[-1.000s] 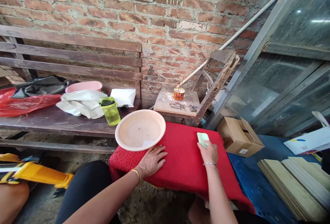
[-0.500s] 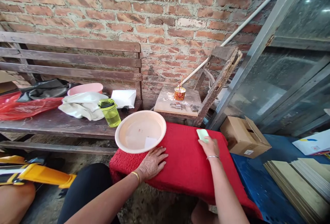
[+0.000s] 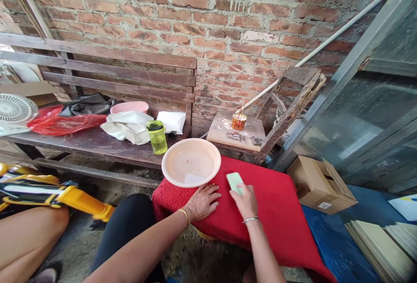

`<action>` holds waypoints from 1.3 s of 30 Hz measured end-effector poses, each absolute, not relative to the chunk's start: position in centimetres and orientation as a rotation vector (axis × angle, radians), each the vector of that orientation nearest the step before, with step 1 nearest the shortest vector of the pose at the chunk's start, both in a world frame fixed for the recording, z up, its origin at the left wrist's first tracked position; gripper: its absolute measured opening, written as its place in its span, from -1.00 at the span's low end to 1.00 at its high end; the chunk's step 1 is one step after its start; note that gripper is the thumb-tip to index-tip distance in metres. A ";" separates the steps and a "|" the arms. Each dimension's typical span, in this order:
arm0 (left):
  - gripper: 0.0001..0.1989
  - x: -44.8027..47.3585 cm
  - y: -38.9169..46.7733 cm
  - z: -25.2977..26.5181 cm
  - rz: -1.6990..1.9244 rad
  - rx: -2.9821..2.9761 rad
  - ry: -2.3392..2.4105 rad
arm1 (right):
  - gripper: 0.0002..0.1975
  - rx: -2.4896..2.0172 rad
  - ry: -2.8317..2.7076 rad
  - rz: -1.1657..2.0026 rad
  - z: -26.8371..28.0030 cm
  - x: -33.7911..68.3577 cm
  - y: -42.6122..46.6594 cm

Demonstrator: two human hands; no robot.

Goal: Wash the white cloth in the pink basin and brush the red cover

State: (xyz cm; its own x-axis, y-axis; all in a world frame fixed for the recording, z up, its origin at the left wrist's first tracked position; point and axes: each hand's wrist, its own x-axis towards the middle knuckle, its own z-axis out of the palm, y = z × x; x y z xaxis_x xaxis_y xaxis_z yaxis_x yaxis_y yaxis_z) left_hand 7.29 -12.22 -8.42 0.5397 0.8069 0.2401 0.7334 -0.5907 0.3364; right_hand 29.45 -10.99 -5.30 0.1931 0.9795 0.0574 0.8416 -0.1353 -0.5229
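Observation:
My right hand [image 3: 246, 200] is closed on a pale green block [image 3: 234, 183] with rounded corners, held against the red cloth [image 3: 270, 218]. Whether the block is soap or a sponge I cannot tell. My left hand [image 3: 203, 202], a gold bangle at its wrist, lies flat on the same cloth with fingers a little apart. Just beyond its fingertips stands a pale pink basin [image 3: 179, 161]. Inside the basin are a whitish rectangular patch near the front and a few dark specks.
To the left, a wooden bench [image 3: 81, 146] bears a green bottle [image 3: 158, 138], white cloth [image 3: 130, 126] and a red bag [image 3: 65, 123]. A stool [image 3: 216, 133] with padlocks and a patterned cup [image 3: 239, 122] stands behind. On the right sits a cardboard box [image 3: 314, 187]. Another person's leg [image 3: 35, 239] shows at left.
My right hand has slid the green block leftward over the red cloth, nearer to my left hand. My left hand stays flat beside the basin. The view has swung left.

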 end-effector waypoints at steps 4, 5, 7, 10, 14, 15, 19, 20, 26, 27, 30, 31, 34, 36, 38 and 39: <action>-0.65 7.3 -12.2 -8.5 0.568 2.595 1.298 | -0.71 -1.932 -1.925 0.333 -5.5 27.5 -11.6; -0.65 7.3 -12.2 -8.4 0.573 2.592 1.296 | -0.70 -1.988 -1.918 0.310 -5.3 28.5 -11.7; -0.66 7.3 -12.2 -8.4 0.582 2.581 1.291 | -0.65 -2.165 -1.825 0.272 -4.8 31.8 -12.0; -0.65 7.4 -12.2 -8.3 0.588 2.567 1.284 | -0.51 -2.460 -1.556 0.235 -4.3 37.8 -13.0; -0.65 7.4 -12.0 -8.2 0.566 2.571 1.271 | -0.44 -2.489 -1.375 0.245 -4.4 40.2 -14.4; -0.65 7.4 -12.0 -8.2 0.560 2.572 1.271 | -0.45 -2.422 -1.402 0.277 -4.5 39.2 -14.7; -0.64 7.4 -11.9 -8.3 0.563 2.578 1.282 | -0.60 -2.091 -1.660 0.411 -5.4 32.0 -15.5; -0.64 7.4 -11.9 -8.3 0.569 2.581 1.283 | -0.64 -2.031 -1.726 0.417 -5.6 30.3 -15.6; -0.65 7.3 -11.9 -8.2 0.581 2.592 1.285 | -0.67 -2.149 -1.807 0.313 -5.2 31.3 -16.2; -0.65 7.3 -11.8 -8.3 0.580 2.593 1.282 | -0.65 -2.228 -1.759 0.278 -5.0 32.9 -16.2; -0.65 7.1 -11.7 -8.6 0.594 2.605 1.271 | -0.62 -2.419 -1.573 0.199 -4.1 36.5 -16.5; -0.65 7.0 -11.7 -8.8 0.606 2.609 1.270 | -0.62 -2.440 -1.526 0.199 -3.8 36.9 -16.8; -0.65 6.6 -11.4 -9.8 0.631 2.624 1.264 | -0.68 -2.328 -1.495 0.277 -3.3 34.8 -17.8; -0.63 6.1 -11.0 -10.7 0.626 2.639 1.268 | -0.70 -2.155 -1.557 0.366 -3.6 31.5 -18.2; -0.62 5.7 -10.3 -11.6 0.625 2.653 1.253 | -0.67 -1.983 -1.661 0.463 -4.5 28.3 -18.2; -0.61 5.6 -10.0 -12.0 0.628 2.657 1.236 | -0.64 -1.935 -1.702 0.482 -4.9 27.2 -18.0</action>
